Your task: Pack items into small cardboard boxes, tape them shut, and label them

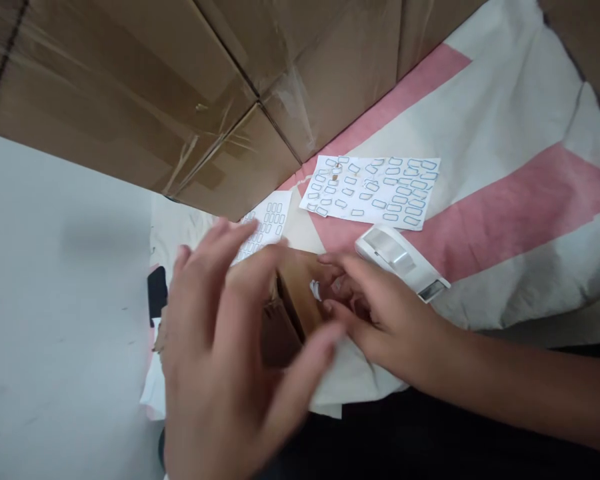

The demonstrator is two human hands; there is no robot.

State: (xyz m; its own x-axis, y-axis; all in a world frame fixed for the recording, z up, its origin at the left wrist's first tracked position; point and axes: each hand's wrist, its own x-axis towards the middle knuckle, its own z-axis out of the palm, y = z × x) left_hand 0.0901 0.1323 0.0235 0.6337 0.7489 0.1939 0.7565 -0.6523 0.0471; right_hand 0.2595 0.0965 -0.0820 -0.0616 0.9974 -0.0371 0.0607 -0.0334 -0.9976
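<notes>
Large in the foreground, my left hand [240, 333] is blurred, its fingers apart and bent over a small brown cardboard box [300, 287]. The box is partly hidden behind this hand, and a dark gap shows along one edge. From the other side, my right hand [365, 300] has its curled fingers and thumb against the box. A small white scrap [315, 290] shows by its fingertips. Just behind the right hand lies a white plastic device [400, 260] with a translucent window, resembling a motion sensor.
Large taped cartons [205, 100] stand along the back. A sheet with blue-outlined rounded rectangles [373, 190] lies on the pink and white cloth [500, 207]; a second printed sheet [275, 217] is partly covered. At left are a black object [157, 293] and a pale surface [70, 300].
</notes>
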